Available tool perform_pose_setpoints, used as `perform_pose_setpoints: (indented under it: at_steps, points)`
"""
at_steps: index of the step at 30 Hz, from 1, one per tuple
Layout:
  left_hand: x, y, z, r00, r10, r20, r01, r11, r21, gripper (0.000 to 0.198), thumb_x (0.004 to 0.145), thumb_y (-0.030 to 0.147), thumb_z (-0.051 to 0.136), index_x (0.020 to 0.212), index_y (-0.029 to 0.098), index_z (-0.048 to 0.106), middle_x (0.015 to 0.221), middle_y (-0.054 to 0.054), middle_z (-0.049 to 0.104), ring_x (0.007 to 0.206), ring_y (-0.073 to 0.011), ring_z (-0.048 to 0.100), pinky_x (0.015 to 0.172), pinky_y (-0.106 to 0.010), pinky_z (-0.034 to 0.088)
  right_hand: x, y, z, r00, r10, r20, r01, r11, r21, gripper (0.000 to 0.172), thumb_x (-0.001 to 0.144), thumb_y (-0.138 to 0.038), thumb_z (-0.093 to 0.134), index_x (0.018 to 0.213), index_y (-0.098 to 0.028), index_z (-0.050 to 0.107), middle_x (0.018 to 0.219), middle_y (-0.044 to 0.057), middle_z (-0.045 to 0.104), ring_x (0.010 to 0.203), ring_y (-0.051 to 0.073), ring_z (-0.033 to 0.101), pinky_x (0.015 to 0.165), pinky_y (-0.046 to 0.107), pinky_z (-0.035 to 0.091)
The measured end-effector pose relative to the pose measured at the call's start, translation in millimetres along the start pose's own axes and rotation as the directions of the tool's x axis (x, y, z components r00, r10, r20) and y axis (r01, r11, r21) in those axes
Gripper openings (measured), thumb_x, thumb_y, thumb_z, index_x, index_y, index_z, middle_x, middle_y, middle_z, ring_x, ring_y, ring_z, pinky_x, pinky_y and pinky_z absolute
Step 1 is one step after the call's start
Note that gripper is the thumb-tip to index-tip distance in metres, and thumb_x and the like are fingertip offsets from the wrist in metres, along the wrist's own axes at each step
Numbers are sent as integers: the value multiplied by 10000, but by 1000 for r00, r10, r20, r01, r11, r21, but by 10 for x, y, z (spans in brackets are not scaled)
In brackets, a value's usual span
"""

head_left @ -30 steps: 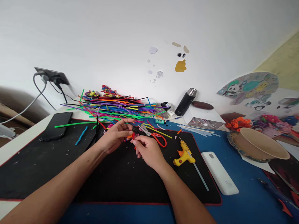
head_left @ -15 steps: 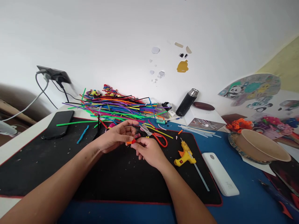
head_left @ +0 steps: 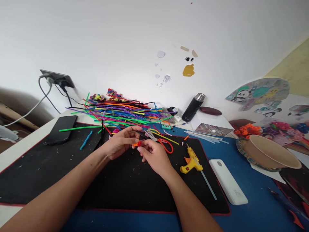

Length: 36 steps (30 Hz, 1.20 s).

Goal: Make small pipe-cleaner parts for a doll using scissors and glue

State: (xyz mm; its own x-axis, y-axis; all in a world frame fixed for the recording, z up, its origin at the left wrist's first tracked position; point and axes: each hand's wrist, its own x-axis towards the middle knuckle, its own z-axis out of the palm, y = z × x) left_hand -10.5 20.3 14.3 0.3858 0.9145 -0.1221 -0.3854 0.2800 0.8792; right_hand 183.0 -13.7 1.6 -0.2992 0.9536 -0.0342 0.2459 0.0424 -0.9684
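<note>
My left hand [head_left: 122,141] and my right hand [head_left: 154,154] meet over the black mat [head_left: 72,174], both pinching a small orange and red pipe-cleaner piece [head_left: 138,143] between their fingertips. Fingers of both hands are curled round it. Red-handled scissors [head_left: 160,141] lie just beyond my right hand. A big heap of coloured pipe cleaners [head_left: 120,111] lies behind my hands by the wall.
A yellow glue gun [head_left: 191,161] lies right of my right hand, then a white power bank [head_left: 228,182]. A black phone [head_left: 60,129] rests at the left, a black flask [head_left: 193,106] and a tan bowl [head_left: 270,151] at the right.
Both hands have kept working the small orange-red piece, turning it slightly between the fingertips. The view has drifted a little downward.
</note>
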Motion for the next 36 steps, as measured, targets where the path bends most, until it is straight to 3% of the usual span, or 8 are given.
perform_pose_setpoints:
  at_steps: [5, 11, 20, 27, 36]
  points:
    - [21, -21, 28, 999, -11, -49, 8, 998, -54, 492, 673, 88, 870, 1128, 180, 706, 780, 17, 650, 604, -105, 575, 587, -242, 451, -14, 1, 13, 993, -64, -97, 52, 990, -129, 153, 928, -330, 719, 1048, -238, 695, 819, -12, 704, 671, 149, 705, 669, 274, 560]
    - [28, -32, 51, 996, -19, -88, 13, 998, -63, 508, 663, 91, 879, 1133, 171, 702, 785, 19, 651, 628, -112, 592, 594, -244, 470, -25, -22, 29, 982, -101, -159, 81, 988, -130, 196, 919, -358, 727, 1058, -243, 651, 845, -8, 709, 677, 158, 700, 673, 291, 573]
    - [35, -43, 45, 997, -3, -83, 0, 999, -35, 511, 666, 91, 880, 1136, 176, 699, 788, 11, 664, 644, -116, 583, 579, -238, 444, -22, -44, 4, 986, -107, -131, 95, 991, -94, 189, 1023, -368, 549, 1045, -233, 679, 765, -8, 693, 604, 151, 699, 600, 259, 553]
    - [7, -25, 84, 995, -10, -100, 9, 1000, -7, 570, 639, 114, 899, 1166, 187, 693, 825, 10, 640, 687, -127, 589, 584, -247, 455, -3, -38, 4, 987, -85, -138, 83, 996, -19, 100, 961, -296, 601, 967, -228, 674, 757, -8, 692, 564, 148, 673, 556, 256, 552]
    - [-2, -32, 64, 999, -19, -38, 21, 999, 43, 605, 671, 92, 879, 1223, 207, 658, 867, 1, 632, 731, -132, 585, 588, -234, 453, 6, -27, -8, 996, -15, -86, 21, 997, 73, 58, 938, -278, 622, 935, -228, 651, 724, -31, 668, 544, 139, 650, 542, 254, 534]
